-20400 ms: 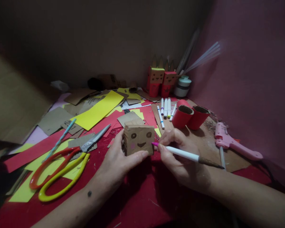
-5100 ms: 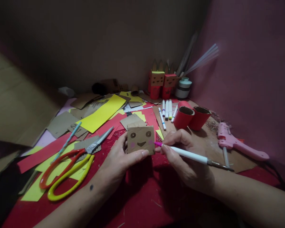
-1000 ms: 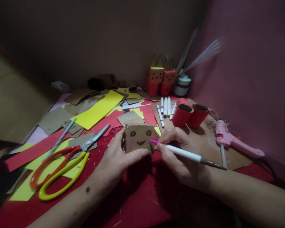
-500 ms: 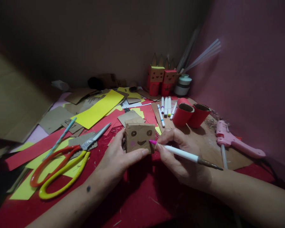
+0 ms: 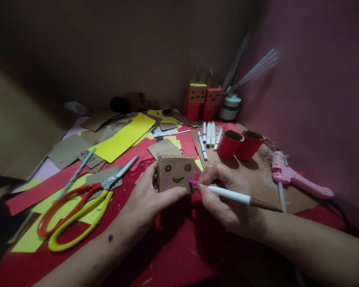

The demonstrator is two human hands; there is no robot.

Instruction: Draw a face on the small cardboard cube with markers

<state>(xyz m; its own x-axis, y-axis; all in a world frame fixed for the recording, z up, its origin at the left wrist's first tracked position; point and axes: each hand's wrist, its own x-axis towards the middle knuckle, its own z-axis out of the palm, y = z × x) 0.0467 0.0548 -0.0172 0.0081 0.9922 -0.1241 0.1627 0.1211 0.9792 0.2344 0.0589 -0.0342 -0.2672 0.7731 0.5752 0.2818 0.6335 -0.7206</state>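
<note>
My left hand (image 5: 149, 195) grips a small cardboard box (image 5: 176, 172) by its left side, thumb along the lower front edge. Two dark eyes, a mouth and a pink cheek mark on the left are drawn on its front. In my right hand (image 5: 227, 195) is a white marker (image 5: 227, 193) with a pink tip, held in a pinch like a pen. That tip is at the box's right cheek, where a faint pink mark shows. Whether it touches the cardboard I cannot tell.
Scissors (image 5: 86, 207) lie left among paper scraps (image 5: 122, 137). Several capped markers (image 5: 208, 133) and red cardboard tubes (image 5: 229, 145) are on a board (image 5: 266, 187) at right, beside a pink glue gun (image 5: 299, 181). Two decorated figures (image 5: 197, 97) stand behind, near a jar (image 5: 231, 107).
A faint pink mark now shows on the box's right cheek. The marker tip has shifted slightly right and down. My left hand keeps its hold on the box.
</note>
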